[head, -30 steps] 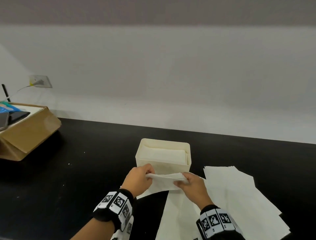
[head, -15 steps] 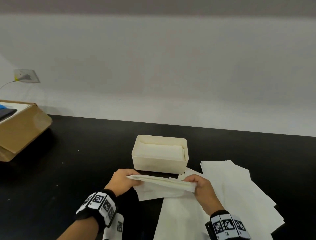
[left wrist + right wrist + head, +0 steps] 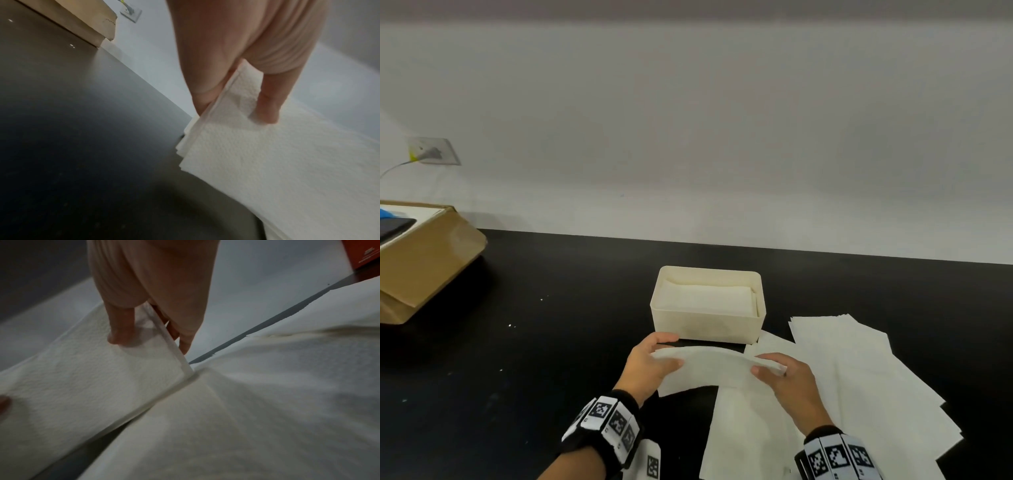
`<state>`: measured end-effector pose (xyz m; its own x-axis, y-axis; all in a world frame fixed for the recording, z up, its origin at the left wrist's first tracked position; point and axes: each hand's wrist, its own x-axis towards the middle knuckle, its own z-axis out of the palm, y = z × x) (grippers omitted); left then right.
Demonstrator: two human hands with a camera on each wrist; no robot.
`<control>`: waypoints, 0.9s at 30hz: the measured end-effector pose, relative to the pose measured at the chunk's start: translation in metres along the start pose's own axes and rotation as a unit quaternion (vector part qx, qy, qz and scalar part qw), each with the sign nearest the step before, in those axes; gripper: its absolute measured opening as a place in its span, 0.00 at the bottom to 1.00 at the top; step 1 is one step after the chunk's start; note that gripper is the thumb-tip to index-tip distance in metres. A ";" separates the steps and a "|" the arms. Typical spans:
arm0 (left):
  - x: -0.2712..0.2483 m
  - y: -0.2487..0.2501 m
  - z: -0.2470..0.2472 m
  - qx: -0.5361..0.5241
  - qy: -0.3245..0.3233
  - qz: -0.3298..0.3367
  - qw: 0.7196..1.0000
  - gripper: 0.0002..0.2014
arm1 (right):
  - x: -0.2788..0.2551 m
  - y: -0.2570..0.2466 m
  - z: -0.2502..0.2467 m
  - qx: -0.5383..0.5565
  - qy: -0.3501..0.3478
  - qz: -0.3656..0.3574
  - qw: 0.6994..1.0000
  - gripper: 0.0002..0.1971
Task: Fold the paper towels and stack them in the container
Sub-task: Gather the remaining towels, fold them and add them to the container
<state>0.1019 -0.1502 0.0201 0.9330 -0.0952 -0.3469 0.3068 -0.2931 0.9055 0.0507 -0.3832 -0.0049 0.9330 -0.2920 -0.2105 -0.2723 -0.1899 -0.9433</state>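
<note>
Folded towel (image 3: pixel 714 368) now bowed over black counter (image 3: pixel 517 342)

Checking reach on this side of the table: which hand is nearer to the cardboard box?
Left. The left hand pinches the folded towel's end nearer the cardboard box; the right hand pinches the far end.

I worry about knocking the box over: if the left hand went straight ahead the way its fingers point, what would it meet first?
Probably the near wall of the cream plastic container. The left hand, pinching the folded white paper towel, points at its near left corner across a short stretch of black table; depth is uncertain.
</note>
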 end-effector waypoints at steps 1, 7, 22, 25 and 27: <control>-0.002 0.001 -0.001 -0.015 0.007 0.016 1.000 0.17 | -0.002 -0.003 0.000 0.018 0.002 -0.004 1.000 0.10; -0.003 -0.010 -0.014 -0.049 0.010 -0.004 0.999 0.23 | -0.006 0.003 0.002 0.044 -0.046 0.030 0.998 0.20; 0.003 -0.019 -0.013 -0.038 -0.030 0.005 0.999 0.21 | -0.006 0.013 0.014 0.031 -0.042 0.039 0.998 0.16; 0.008 -0.024 -0.011 -0.049 -0.025 -0.013 0.998 0.29 | -0.005 0.013 0.018 0.033 -0.037 0.051 0.997 0.17; 0.010 -0.024 -0.008 -0.058 -0.017 -0.007 0.998 0.30 | -0.004 0.010 0.020 0.033 -0.045 0.049 0.997 0.18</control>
<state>0.1056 -0.1362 -0.0030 0.9221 -0.1253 -0.3661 0.3410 -0.1836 0.9219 0.0488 -0.3649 -0.0190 0.9204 -0.2213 -0.3224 -0.3504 -0.1009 -0.9311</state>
